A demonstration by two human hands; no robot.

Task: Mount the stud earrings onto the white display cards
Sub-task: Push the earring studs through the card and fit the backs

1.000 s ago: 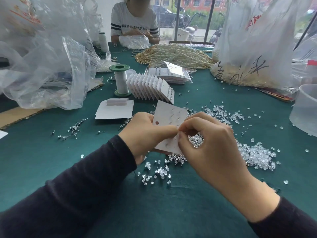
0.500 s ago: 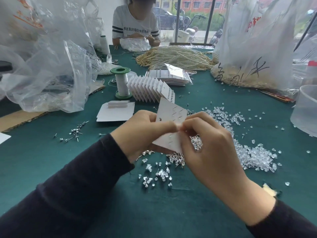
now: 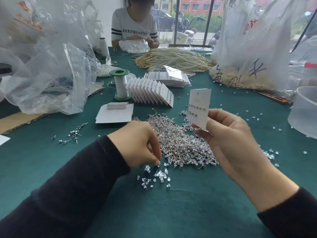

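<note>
I am holding a white display card [image 3: 199, 107] upright in my right hand [image 3: 228, 140]. That grip is grasping the card's lower part between thumb and fingers, above the green surface [image 3: 171, 212]. Two rows of studs are showing across the card's middle. Fine print is sitting near its top, too small for me to read.

My left hand [image 3: 139, 143] is reaching down with its fingertips curling together at a scatter of clear earring backs [image 3: 154, 177]. I cannot tell whether that grip is pinching one of them. The pile of stud earrings [image 3: 181, 145] is lying between my two hands, just beyond the backs.

Farther back, a row of finished cards [image 3: 151, 91] is leaning like a fan. A green spool [image 3: 120, 83] of white thread is standing just beside it on the left. Some flat blank cards [image 3: 115, 113] are lying in front of the spool. A heap of pearl strands [image 3: 175, 59] is lying behind them.

A person across the surface is wearing a white T-shirt [image 3: 133, 26]. Its printed line is beginning "我就是好"; I am not making out the rest. The plastic bag on the right [image 3: 248, 69] is showing black handwritten characters and red print higher up, neither clear enough to read. The plastic bag on the left [image 3: 51, 74] is showing crumpled orange-red print, also unreadable. A clear tub [image 3: 303, 110] is standing at the right edge.
</note>
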